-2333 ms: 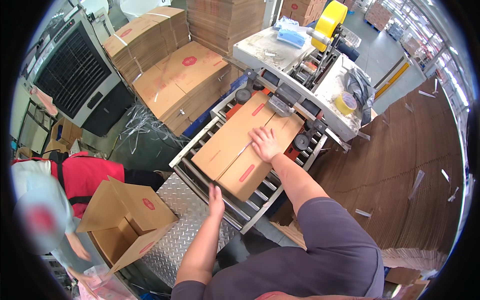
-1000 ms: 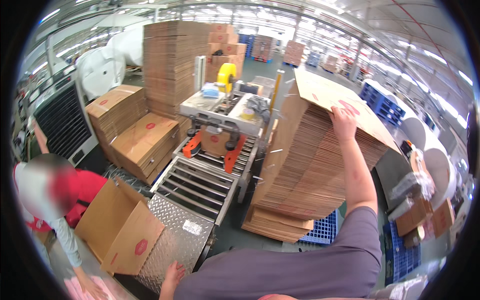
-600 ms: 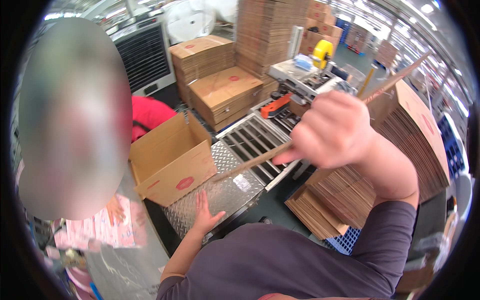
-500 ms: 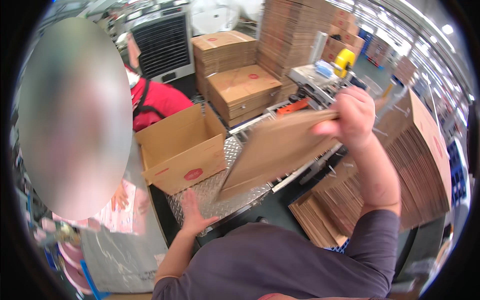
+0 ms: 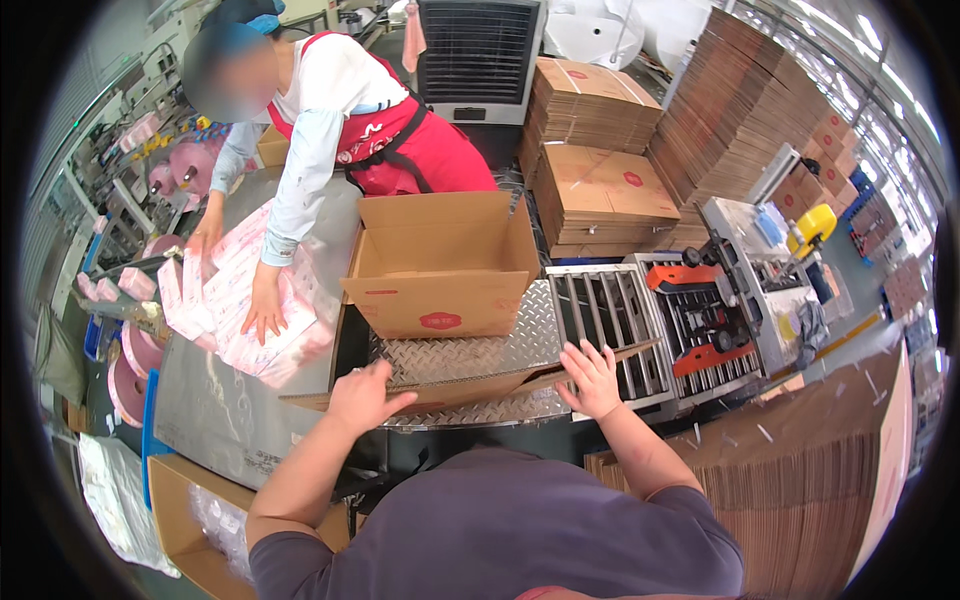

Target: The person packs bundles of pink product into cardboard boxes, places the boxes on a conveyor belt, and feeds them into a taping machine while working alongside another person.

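Observation:
A flat folded cardboard carton [image 5: 470, 391] stands on edge across the near side of the diamond-plate metal surface [image 5: 545, 320]. At its left part, my left hand [image 5: 362, 402] is closed on the upper edge, thumb pointing right. My right hand [image 5: 593, 382] lies against the right part with fingers spread and stretched out. Just beyond the flat carton sits an erected carton [image 5: 430, 308], its top flaps up and a red mark on its front. Its inside looks bare from here, though the bottom is hidden.
A co-worker in a red apron [image 5: 425, 150] handles pink-and-white packs [image 5: 245, 320] on the grey table [image 5: 220, 420] at left. A roller conveyor with a carton-sealing machine [image 5: 715, 310] adjoins at right. Flat carton stacks [image 5: 605, 195] stand behind; another stack [image 5: 775, 500] is near right.
The flat carton has come down from my raised right hand to the metal surface. My left hand has taken its edge; my right hand has lowered and spread. My view has swung left.

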A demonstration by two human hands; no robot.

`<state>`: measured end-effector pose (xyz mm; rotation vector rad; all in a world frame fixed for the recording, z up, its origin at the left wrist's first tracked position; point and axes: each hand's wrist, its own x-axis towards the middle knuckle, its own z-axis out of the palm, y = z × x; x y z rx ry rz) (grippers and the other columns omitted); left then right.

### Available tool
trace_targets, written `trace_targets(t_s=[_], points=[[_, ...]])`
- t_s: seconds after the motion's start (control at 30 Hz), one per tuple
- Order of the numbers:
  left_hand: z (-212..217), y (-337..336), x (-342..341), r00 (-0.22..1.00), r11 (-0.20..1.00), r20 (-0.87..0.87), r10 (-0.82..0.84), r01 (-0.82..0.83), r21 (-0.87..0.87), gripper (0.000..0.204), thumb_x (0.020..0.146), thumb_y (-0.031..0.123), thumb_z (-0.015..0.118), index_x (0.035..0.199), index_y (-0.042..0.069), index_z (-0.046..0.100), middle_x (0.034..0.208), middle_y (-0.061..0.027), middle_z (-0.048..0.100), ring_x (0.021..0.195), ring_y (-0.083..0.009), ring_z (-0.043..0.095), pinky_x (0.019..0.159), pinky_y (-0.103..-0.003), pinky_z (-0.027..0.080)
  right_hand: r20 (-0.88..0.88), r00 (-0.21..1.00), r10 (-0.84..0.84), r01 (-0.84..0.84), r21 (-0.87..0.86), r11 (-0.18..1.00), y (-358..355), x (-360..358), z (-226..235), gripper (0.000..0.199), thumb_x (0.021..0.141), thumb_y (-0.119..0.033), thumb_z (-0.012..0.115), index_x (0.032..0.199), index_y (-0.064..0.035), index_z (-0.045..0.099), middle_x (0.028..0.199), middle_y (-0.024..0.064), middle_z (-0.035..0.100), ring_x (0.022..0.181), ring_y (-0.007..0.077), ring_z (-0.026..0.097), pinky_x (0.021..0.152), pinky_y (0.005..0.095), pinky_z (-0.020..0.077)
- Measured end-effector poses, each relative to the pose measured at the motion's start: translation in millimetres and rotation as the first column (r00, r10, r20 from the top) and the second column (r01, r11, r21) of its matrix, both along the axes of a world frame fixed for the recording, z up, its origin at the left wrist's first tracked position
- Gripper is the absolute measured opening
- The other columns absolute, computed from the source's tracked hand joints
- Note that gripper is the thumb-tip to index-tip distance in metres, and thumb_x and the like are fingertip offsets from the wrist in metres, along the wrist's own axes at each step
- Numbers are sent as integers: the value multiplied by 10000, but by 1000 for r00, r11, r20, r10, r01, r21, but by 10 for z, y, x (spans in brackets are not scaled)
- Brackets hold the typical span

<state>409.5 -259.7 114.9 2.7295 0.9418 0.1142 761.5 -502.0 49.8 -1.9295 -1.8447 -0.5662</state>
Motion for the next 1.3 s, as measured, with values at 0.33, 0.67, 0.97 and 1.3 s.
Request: trace_targets(t_s=[0.33,0.67,0.97,1.3], points=[[303,1025,238,854,998,-519,-34,1,-64,584,965,555,459,922,25,700,967,-170,710,941,-374,665,838,-477,517,-361,863,354,-359,56,932,42,401,398,232,819,-271,622,653,-132,540,706,45,504,760,271,513,760,428,323],[365,-66,1680,851,921,-512,118,-287,-264,907,982,556,399,1496,-138,122,1109,-282,670,1040,-372,667,902,-440,529,-427,806,409,-531,-828,182,293,327,-364,568,989,-446,459,651,-52,689,735,167,668,803,382,638,792,460,503],[-212,-342,937,776,543,-244,-582,147,-827,918,887,716,507,1486,43,332,1423,-226,497,1295,-357,503,1079,-416,397,-460,784,417,-518,-855,31,385,494,-1062,419,964,-386,494,817,-67,720,890,177,699,895,387,649,797,492,521],[-1117,-479,1623,949,951,185,-255,211,225,734,820,488,691,1421,130,469,1425,-108,455,1353,-333,388,1106,-521,342,-189,945,268,-321,-358,877,1346,1861,296,640,929,-400,561,1475,-110,396,1503,174,404,1377,387,383,1136,559,285]])
